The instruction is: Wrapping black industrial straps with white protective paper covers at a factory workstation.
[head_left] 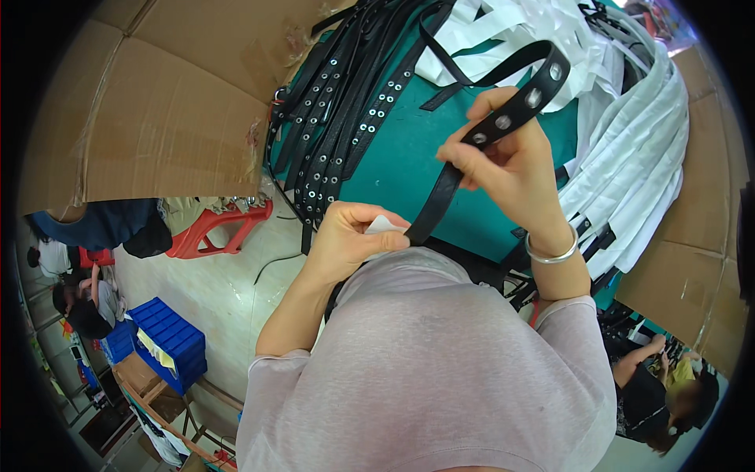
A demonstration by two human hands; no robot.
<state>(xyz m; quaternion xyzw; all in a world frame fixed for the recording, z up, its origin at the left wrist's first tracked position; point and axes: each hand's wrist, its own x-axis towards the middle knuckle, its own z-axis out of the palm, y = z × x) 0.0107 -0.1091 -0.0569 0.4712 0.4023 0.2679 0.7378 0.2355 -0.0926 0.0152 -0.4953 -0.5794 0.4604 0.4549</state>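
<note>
A black belt (437, 203) with a row of silver eyelets runs between my hands in front of my chest. My left hand (344, 242) is closed, pinching its lower end between thumb and fingers, and a small white piece (384, 224) shows beside that thumb. Higher up and to the right, my right hand (519, 169) grips the eyelet section, its fingers wrapped round the strap. Beyond this hand the belt bends over in a loop, and its far part trails back to the left above the teal tabletop (393, 177).
Black eyeleted belts (334, 118) lie heaped at the table's left, white straps (641, 157) at its right. Cardboard (165, 102) walls the left, more cardboard (680, 267) the right. A red stool (216, 234) and blue crate (169, 338) stand left. Another person (653, 401) sits at lower right.
</note>
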